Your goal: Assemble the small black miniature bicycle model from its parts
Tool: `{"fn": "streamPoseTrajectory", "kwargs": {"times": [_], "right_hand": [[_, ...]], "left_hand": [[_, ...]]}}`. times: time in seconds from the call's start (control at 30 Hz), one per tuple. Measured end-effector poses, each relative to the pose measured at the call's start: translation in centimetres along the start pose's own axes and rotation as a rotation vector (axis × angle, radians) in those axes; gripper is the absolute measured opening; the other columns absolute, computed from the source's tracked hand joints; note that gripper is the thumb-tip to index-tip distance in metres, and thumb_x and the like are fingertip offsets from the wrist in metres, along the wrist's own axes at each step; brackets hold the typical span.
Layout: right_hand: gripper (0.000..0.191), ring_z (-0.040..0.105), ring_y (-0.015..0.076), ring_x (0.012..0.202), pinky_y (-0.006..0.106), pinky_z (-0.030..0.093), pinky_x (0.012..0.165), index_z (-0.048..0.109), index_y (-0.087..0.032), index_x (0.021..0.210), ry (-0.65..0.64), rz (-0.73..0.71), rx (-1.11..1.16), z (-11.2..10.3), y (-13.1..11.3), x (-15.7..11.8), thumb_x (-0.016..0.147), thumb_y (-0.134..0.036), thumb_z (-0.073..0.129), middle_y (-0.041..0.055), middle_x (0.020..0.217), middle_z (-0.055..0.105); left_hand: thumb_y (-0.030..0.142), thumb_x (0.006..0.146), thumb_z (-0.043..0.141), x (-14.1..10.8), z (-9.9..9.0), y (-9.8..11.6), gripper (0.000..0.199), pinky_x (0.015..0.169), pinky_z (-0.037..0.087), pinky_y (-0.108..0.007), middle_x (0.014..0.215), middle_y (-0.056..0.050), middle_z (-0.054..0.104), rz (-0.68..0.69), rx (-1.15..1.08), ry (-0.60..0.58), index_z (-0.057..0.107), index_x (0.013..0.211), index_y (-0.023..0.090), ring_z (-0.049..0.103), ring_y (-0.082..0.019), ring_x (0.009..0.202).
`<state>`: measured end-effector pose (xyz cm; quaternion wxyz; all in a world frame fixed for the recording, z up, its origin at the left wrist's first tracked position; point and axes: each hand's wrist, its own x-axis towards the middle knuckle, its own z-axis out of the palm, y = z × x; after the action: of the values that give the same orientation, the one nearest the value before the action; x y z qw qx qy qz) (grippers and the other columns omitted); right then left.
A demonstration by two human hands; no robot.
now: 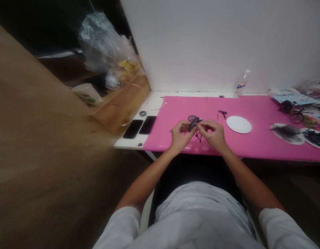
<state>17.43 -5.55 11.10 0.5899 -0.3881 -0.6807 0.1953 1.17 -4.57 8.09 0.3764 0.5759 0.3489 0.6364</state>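
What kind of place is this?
Looks like a small assembly workstation, perhaps at home: both hands work on a small wheeled model over a pink table cover, with plates of dark parts and a similar model at the right.

single head-worn view, looking forward and steeply down from above the wearer's white shirt (196,214), facing the pale wall (214,45) beyond the hands (197,133), both forearms reaching away from the lens, pink-covered table (253,148) at middle distance, wide surroundings on either side
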Motion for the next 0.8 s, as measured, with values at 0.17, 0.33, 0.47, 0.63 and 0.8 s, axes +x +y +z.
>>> {"fn": "streamPoseTrajectory", "kwargs": {"times": [0.17,0.33,0.47,0.63,0.8], "right_hand": [[0.013,0.06,0.0157,0.065,0.03,0.049,0.058,0.083,-0.022,0.091,-0.026,0.03,0.017,-0.3,-0.07,0.11,0.09,-0.033,0.077,0.0032,0.077,0.071],[0.01,0.059,0.0161,0.066,0.031,0.05,0.059,0.083,-0.023,0.092,-0.042,0.011,-0.025,-0.49,-0.43,0.1,0.09,-0.03,0.076,0.0031,0.078,0.07],[0.009,0.059,0.019,0.069,0.034,0.051,0.062,0.082,-0.024,0.093,-0.034,-0.096,-0.117,-0.33,-0.7,0.03,0.092,-0.028,0.073,0.0025,0.074,0.068],[0.013,0.059,0.0206,0.07,0.036,0.05,0.063,0.081,-0.025,0.095,-0.016,-0.213,-0.193,-0.01,-0.83,0.01,0.096,-0.027,0.068,0.0032,0.072,0.068],[0.016,0.059,0.0209,0.069,0.037,0.05,0.065,0.081,-0.024,0.097,-0.032,-0.246,-0.234,0.04,-0.86,-0.05,0.098,-0.029,0.066,0.0036,0.072,0.069]], "left_hand": [[0.046,0.08,0.089,-0.28,-0.02,-0.07,0.039,0.078,0.066,-0.032,0.092,-0.007,0.078,0.028,0.042,0.028,0.071,0.097,0.017,0.078,-0.019,0.081],[0.046,0.079,0.091,-0.38,-0.05,-0.1,0.039,0.075,0.066,-0.031,0.09,-0.007,0.078,0.045,0.06,0.037,0.072,0.096,0.016,0.077,-0.018,0.078],[0.045,0.079,0.09,-0.33,-0.07,-0.26,0.038,0.074,0.065,-0.03,0.088,-0.006,0.078,0.043,0.066,0.039,0.072,0.096,0.017,0.076,-0.017,0.077],[0.044,0.082,0.088,-0.39,-0.07,-0.45,0.035,0.074,0.065,-0.03,0.089,-0.006,0.078,0.033,0.063,0.045,0.072,0.098,0.017,0.076,-0.017,0.077],[0.044,0.082,0.087,-0.47,-0.08,-0.43,0.035,0.076,0.065,-0.031,0.09,-0.007,0.078,0.035,0.064,0.046,0.072,0.099,0.017,0.077,-0.018,0.079]]}}
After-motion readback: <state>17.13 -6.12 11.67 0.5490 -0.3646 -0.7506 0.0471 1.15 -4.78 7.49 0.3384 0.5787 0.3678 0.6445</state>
